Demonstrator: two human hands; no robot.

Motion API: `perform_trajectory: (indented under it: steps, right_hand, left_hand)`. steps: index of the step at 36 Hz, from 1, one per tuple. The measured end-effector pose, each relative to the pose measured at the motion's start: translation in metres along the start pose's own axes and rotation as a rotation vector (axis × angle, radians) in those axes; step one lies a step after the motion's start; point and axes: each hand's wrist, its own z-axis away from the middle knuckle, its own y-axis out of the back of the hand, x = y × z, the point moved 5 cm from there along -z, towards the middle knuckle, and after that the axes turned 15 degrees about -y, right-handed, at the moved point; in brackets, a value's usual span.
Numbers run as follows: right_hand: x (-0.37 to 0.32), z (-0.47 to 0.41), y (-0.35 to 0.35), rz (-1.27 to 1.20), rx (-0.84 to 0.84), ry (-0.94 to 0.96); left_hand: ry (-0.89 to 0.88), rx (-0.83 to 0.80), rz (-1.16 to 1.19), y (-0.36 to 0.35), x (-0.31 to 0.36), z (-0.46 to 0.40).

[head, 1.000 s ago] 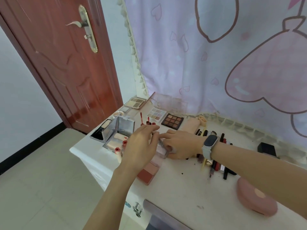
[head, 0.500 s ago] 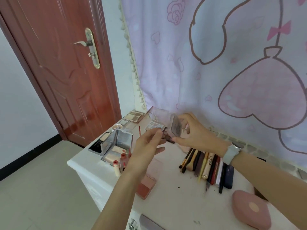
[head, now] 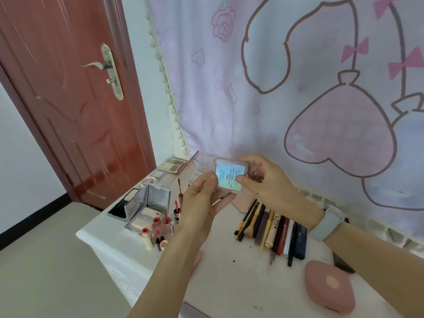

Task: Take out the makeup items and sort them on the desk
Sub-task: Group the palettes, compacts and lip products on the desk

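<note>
A holographic blue compact above a white counter; a pink case, a reddish-brown door and a lilac curtain printed with pink hearts, bows and a rose.

A small square compact with a clear case and a holographic blue label printed with dark text is held up above the desk, its labelled face turned toward the camera. On the desk below it to the left, a silver mirrored palette stands open, with a cluster of red and coral lip glosses just in front of it. Behind them, near the curtain, lies an open neutral eyeshadow palette. To the right of the compact, a row of pencils, brushes and tubes lies side by side. A pink oval case sits closed at the desk's near right.
</note>
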Motion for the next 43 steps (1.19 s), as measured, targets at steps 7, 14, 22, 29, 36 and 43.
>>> perform_trajectory:
  steps: [7,14,22,29,36,43]
  right_hand:
    - [-0.016,0.011,-0.009,0.180,0.096,0.188]
    - [-0.012,0.013,-0.012,0.148,-0.045,0.243]
    - [-0.015,0.015,-0.010,0.375,-0.086,0.277]
    - [-0.018,0.016,-0.012,0.539,-0.094,0.268]
    - [-0.017,0.014,-0.018,0.580,-0.131,0.224]
    - [-0.015,0.011,-0.023,0.597,-0.121,0.239]
  left_hand:
    - [-0.005,-0.083,0.117,-0.015,0.006,0.001]
    - [0.155,0.015,0.375,-0.009,0.000,-0.002]
    - [0.189,-0.005,0.361,-0.010,-0.013,0.001]
    - [0.196,-0.051,0.294,-0.011,-0.017,0.002]
    - [0.257,-0.047,0.280,-0.009,-0.022,0.002]
    - [0.258,-0.047,0.232,-0.006,-0.023,-0.001]
